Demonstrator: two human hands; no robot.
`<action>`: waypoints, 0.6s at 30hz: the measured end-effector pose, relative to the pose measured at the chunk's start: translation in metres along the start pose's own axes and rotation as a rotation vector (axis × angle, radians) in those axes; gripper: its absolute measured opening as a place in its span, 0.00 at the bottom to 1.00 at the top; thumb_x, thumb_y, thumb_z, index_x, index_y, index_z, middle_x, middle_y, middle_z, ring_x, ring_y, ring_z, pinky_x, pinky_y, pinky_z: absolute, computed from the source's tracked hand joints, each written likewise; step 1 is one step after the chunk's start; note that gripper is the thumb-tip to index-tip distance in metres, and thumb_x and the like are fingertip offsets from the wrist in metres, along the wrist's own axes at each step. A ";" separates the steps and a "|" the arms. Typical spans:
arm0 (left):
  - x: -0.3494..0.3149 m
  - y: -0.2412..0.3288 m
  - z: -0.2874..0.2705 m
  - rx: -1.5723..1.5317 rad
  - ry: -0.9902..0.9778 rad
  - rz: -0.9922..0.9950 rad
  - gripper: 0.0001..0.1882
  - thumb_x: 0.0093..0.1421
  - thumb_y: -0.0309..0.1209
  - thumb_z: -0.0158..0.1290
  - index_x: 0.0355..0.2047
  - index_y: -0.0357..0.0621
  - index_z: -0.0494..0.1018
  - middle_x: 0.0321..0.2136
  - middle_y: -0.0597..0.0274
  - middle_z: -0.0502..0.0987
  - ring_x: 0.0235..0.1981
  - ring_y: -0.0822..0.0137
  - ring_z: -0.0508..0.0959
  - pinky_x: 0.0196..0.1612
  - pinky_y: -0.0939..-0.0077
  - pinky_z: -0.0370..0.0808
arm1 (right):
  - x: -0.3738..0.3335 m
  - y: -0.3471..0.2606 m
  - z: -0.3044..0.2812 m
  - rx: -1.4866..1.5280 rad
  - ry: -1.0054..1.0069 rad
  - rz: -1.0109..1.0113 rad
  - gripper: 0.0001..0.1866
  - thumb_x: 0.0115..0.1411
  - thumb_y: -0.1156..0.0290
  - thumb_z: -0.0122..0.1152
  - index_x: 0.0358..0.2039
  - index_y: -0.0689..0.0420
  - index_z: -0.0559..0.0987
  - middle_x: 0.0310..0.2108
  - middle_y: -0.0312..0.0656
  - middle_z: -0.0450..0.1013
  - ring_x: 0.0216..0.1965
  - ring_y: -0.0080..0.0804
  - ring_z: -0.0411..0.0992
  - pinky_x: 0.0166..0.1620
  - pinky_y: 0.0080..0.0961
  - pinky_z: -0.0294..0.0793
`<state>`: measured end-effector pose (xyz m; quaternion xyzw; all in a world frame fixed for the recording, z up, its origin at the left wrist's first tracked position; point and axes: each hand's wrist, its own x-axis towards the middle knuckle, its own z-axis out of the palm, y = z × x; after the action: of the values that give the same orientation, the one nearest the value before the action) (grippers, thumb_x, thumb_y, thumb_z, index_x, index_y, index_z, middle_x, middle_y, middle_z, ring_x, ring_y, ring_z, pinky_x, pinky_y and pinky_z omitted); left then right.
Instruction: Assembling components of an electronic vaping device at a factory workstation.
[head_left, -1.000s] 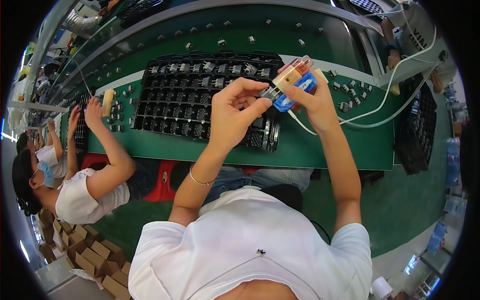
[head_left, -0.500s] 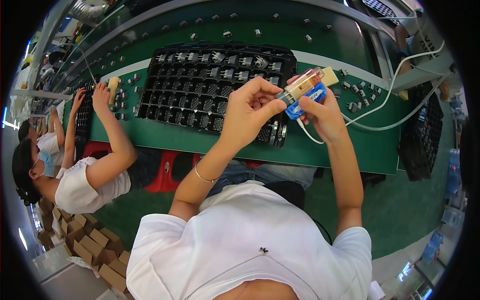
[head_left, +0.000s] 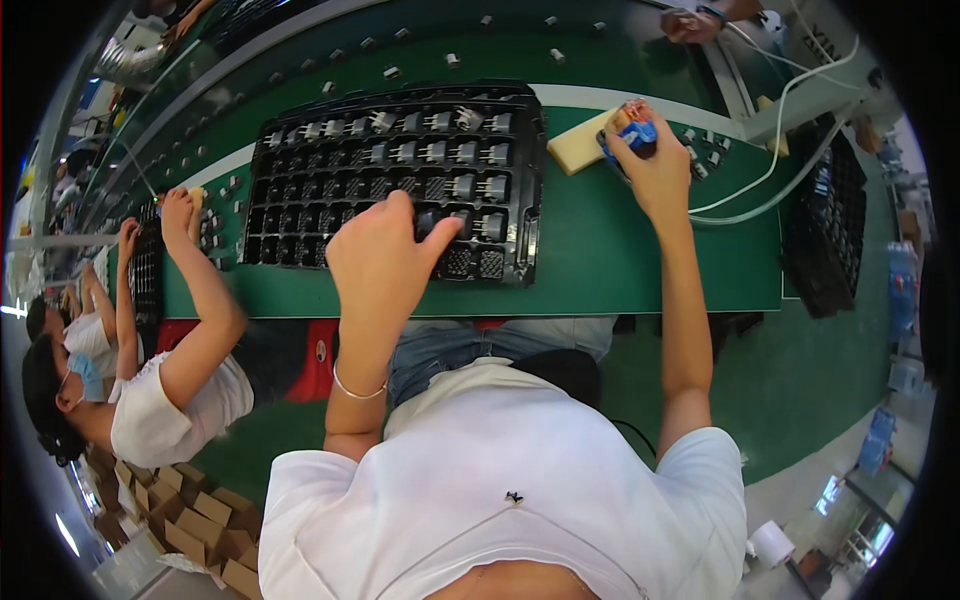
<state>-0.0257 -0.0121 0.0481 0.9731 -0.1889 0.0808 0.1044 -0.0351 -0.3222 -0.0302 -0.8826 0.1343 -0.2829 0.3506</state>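
My left hand (head_left: 378, 258) reaches into the black compartment tray (head_left: 330, 215), fingers curled down around a small dark-grey part (head_left: 429, 217) that is mostly hidden. Several small grey parts with metal prongs (head_left: 492, 187) lie in the tray's upper rows and right-hand columns. My right hand (head_left: 655, 172), raised over the green bench to the tray's right, grips a hand-held tool (head_left: 634, 128) with a blue body and an orange-tinted clear end. Its underside is covered by the fingers. A pale yellow block (head_left: 580, 144) lies just left of that tool.
Loose grey parts (head_left: 712, 152) are scattered right of my right hand. White cables (head_left: 765, 175) curve across the bench's right side. More parts (head_left: 453, 60) sit spaced out behind the tray. A co-worker (head_left: 180, 385) works at the left; black trays (head_left: 828, 230) are stacked at the right.
My hands have parted: the left moved left and down into the tray, away from the tool's tip. The right turned the tool and carried it slightly up. The view has shifted a little.
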 end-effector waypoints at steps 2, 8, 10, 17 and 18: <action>-0.001 -0.003 -0.002 0.039 -0.032 -0.012 0.25 0.52 0.53 0.62 0.23 0.41 0.72 0.19 0.56 0.77 0.22 0.54 0.78 0.25 0.61 0.71 | 0.001 0.002 0.003 0.019 0.013 0.007 0.22 0.50 0.56 0.70 0.38 0.60 0.77 0.24 0.46 0.74 0.24 0.37 0.74 0.32 0.30 0.72; 0.000 -0.010 0.007 0.022 -0.059 -0.050 0.22 0.53 0.50 0.63 0.24 0.41 0.75 0.19 0.55 0.77 0.23 0.53 0.79 0.25 0.60 0.72 | 0.000 0.006 0.012 -0.007 -0.052 0.024 0.24 0.51 0.59 0.70 0.44 0.60 0.78 0.32 0.45 0.77 0.30 0.38 0.76 0.36 0.31 0.75; 0.002 -0.012 0.008 -0.047 -0.044 -0.070 0.20 0.53 0.47 0.62 0.23 0.41 0.74 0.19 0.56 0.77 0.21 0.53 0.77 0.25 0.61 0.71 | -0.004 0.011 0.017 -0.042 -0.048 0.015 0.22 0.51 0.59 0.69 0.43 0.57 0.78 0.34 0.45 0.77 0.31 0.45 0.76 0.36 0.34 0.75; 0.008 -0.008 0.003 -0.504 0.116 -0.064 0.13 0.49 0.27 0.64 0.31 0.39 0.71 0.22 0.64 0.75 0.17 0.73 0.67 0.22 0.77 0.64 | -0.009 0.010 0.021 -0.051 0.048 -0.039 0.24 0.49 0.63 0.71 0.45 0.57 0.78 0.29 0.42 0.75 0.24 0.32 0.72 0.31 0.28 0.72; 0.010 -0.007 0.006 -0.506 0.113 -0.058 0.13 0.49 0.27 0.64 0.31 0.39 0.71 0.22 0.64 0.75 0.17 0.73 0.67 0.22 0.77 0.64 | -0.008 0.012 0.021 -0.052 0.051 -0.049 0.24 0.48 0.63 0.71 0.46 0.57 0.78 0.29 0.42 0.75 0.24 0.33 0.72 0.31 0.28 0.72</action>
<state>-0.0135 -0.0107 0.0435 0.9149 -0.1691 0.0821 0.3572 -0.0298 -0.3156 -0.0542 -0.8870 0.1288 -0.3104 0.3167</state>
